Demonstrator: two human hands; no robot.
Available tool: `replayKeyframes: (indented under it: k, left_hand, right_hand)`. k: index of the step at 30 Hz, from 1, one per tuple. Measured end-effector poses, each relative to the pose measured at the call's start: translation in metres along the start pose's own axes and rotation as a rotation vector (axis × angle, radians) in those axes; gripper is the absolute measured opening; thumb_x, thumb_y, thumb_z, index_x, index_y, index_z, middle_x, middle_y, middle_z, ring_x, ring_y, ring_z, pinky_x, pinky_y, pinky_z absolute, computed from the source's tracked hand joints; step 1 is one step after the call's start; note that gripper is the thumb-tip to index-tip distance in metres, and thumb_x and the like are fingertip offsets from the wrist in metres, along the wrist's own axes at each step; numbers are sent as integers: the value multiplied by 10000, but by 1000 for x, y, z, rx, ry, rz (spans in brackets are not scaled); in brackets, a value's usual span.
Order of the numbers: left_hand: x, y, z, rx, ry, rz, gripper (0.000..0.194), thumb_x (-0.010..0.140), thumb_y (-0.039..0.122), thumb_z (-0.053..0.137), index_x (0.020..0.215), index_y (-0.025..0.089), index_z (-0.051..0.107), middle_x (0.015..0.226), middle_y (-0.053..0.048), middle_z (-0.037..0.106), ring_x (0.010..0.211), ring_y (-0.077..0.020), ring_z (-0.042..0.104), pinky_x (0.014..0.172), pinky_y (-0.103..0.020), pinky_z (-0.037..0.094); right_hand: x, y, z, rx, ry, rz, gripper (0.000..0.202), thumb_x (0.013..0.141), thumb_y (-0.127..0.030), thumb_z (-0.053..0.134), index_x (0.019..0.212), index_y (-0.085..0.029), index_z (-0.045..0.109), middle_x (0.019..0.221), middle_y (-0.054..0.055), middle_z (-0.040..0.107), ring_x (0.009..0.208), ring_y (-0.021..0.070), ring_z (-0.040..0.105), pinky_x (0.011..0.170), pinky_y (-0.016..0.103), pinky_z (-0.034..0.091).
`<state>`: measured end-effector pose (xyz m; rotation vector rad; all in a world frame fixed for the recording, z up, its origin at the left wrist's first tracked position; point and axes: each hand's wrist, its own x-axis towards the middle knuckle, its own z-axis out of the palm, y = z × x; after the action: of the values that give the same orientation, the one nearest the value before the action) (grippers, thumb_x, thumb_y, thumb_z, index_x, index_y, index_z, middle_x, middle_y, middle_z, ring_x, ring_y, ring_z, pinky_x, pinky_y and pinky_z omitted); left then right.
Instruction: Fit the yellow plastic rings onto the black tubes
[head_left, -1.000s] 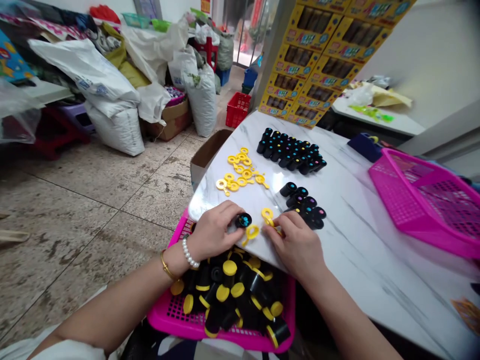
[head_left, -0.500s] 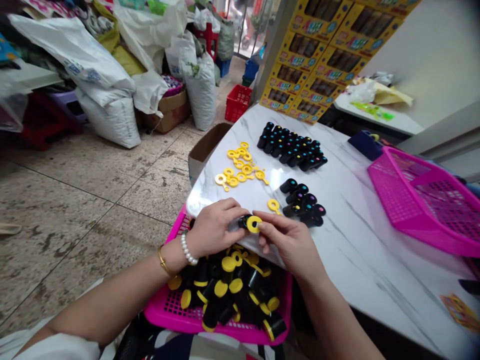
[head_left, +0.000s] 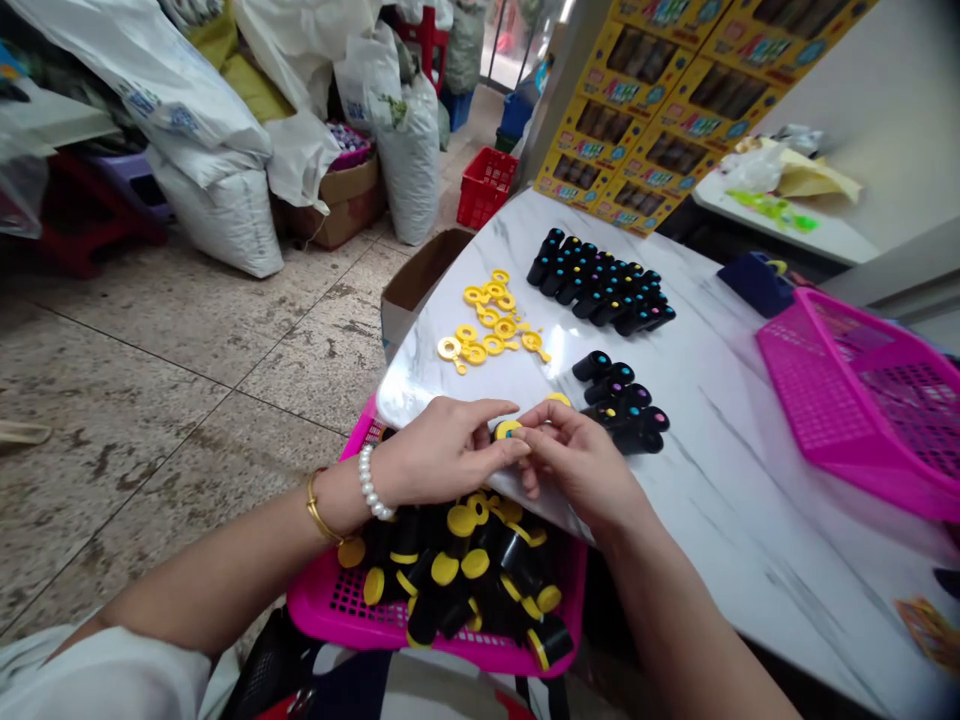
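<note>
Over the table's near edge my two hands meet around a small yellow ring cap (head_left: 506, 428). A bit of teal shows in the ring's hole. My left hand (head_left: 435, 455) is closed around the black cylinder under the cap; fingers hide nearly all of it. With thumb and fingertips, my right hand (head_left: 581, 455) pinches at the cap's right side. Beneath the hands, a pink basket (head_left: 322, 615) holds many black cylinders with yellow ends. Another yellow ring (head_left: 557, 399) lies on the table, partly hidden behind my right hand.
Loose yellow ring caps (head_left: 491, 318) are scattered on the white marbled table (head_left: 720, 440). Black cylinders with coloured dots stand in a large group (head_left: 600, 285) and a smaller group (head_left: 622, 400). An empty-looking pink basket (head_left: 817, 400) sits at right, stacked yellow boxes (head_left: 637, 120) behind.
My right fingers have shifted onto the ring's face, and teal now shows in its hole. My left hand has closed in nearer, hiding the black cylinder. The camera view has shifted slightly.
</note>
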<state>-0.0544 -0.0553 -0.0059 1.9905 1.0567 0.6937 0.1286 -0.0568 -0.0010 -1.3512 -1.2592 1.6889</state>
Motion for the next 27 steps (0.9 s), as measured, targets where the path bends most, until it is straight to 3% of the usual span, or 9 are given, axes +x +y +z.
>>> replayKeyframes:
  k: [3, 6, 16, 19, 22, 27]
  left_hand:
    - [4, 0, -1, 16, -62, -8, 206, 819, 286, 623, 993, 177, 644, 698, 21, 624, 629, -109, 550, 592, -208, 380]
    - [7, -5, 2, 51, -42, -24, 194, 788, 224, 654, 975, 173, 662, 738, 15, 643, 666, -116, 553, 616, -211, 377]
    - [8, -8, 4, 34, -8, -35, 108, 772, 230, 656, 860, 171, 677, 664, 24, 618, 625, -112, 536, 571, -205, 345]
    - [7, -5, 0, -6, -47, -41, 198, 789, 326, 643, 906, 171, 679, 632, 28, 604, 587, -103, 514, 548, -203, 335]
    - [8, -4, -3, -54, -59, -69, 307, 864, 421, 530, 905, 163, 692, 652, 13, 614, 594, -98, 504, 541, -200, 331]
    - [15, -7, -1, -91, -15, -136, 323, 895, 360, 473, 778, 151, 689, 589, 22, 548, 572, -87, 467, 508, -194, 305]
  right_hand:
    - [1, 0, -1, 22, -28, 18, 225, 797, -343, 672, 838, -181, 522, 478, -68, 537, 350, 63, 432, 355, 162, 357]
    - [0, -2, -2, -25, -8, 13, 239, 793, -366, 676, 830, -173, 539, 487, -72, 519, 352, 47, 407, 340, 144, 306]
    - [-4, -11, 2, -179, 59, -22, 266, 780, -388, 672, 881, -175, 550, 483, -84, 474, 353, 57, 409, 343, 159, 305]
    - [-4, -12, 2, -195, 29, 47, 280, 793, -420, 639, 893, -186, 521, 448, -88, 481, 302, 62, 380, 303, 161, 279]
    - [-3, -9, 3, -154, 36, 36, 278, 781, -417, 653, 857, -192, 509, 494, -77, 514, 337, 68, 430, 335, 172, 328]
    - [-1, -3, 3, -105, 52, -14, 277, 776, -412, 667, 798, -190, 502, 513, -67, 514, 409, 80, 481, 413, 196, 397]
